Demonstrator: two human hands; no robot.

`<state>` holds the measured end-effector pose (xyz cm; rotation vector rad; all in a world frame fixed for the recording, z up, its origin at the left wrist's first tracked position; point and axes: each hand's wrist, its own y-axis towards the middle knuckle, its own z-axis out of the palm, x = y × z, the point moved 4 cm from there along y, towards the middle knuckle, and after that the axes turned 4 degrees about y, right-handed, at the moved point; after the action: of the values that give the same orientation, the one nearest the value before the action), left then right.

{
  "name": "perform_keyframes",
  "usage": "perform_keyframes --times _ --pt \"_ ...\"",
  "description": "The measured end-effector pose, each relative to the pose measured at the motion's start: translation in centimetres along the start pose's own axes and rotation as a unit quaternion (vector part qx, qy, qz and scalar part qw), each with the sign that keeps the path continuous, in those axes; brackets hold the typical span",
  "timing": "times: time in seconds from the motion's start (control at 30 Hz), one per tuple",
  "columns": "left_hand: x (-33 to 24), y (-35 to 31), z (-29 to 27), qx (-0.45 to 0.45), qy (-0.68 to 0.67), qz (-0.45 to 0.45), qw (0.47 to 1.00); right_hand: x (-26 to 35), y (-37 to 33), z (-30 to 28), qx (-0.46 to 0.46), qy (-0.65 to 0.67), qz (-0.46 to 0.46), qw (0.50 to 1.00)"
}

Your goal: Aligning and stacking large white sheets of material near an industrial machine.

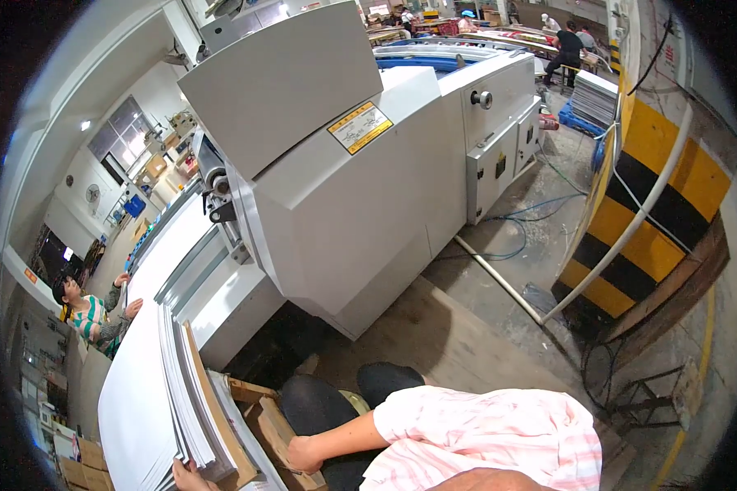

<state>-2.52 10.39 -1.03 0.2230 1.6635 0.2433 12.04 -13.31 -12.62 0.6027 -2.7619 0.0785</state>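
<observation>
A tall stack of large white sheets (135, 401) lies at the lower left, its layered edges turned toward me. My left hand (192, 477), partly cut off by the lower border, has its fingers closed on the near edges of the sheets. Beside the stack runs a brown board (213, 401). My right hand (306, 454) is curled closed next to my knee, against a wooden piece (272, 430). Whatever may be inside its fingers is hidden.
A big white machine (360, 213) stands ahead, feeding off to a long bed. Across the stack a person (98, 315) in a striped shirt has hands at its far edge. To the right are a yellow-black striped pillar (630, 221), a pipe (499, 282) and blue hoses (520, 229).
</observation>
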Motion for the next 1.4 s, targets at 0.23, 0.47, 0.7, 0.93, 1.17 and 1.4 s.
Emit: perform_keyframes --times 0.23,0.47,0.7,0.93,1.17,1.4 --pt "-0.6 -0.9 0.3 -0.041 0.001 -0.007 0.999 -0.1 0.2 0.1 0.003 0.01 -0.009 1.0" --pt "0.6 0.6 -0.6 -0.02 0.009 -0.011 1.0 -0.3 1.1 1.0 -0.011 0.005 0.004 1.0" --pt "0.9 0.8 -0.5 -0.019 -0.002 -0.004 1.0 -0.4 1.1 1.2 -0.01 -0.006 0.002 1.0" --pt "0.9 0.8 -0.4 -0.012 0.015 0.004 1.0 -0.2 0.6 0.6 -0.013 -0.006 0.002 1.0" --pt "0.4 0.3 -0.4 -0.01 0.005 0.006 1.0 0.0 0.5 0.3 -0.021 -0.002 -0.005 1.0" --pt "-0.7 -1.1 0.5 -0.016 0.022 -0.031 0.999 -0.2 0.2 0.2 -0.018 0.005 0.006 1.0"
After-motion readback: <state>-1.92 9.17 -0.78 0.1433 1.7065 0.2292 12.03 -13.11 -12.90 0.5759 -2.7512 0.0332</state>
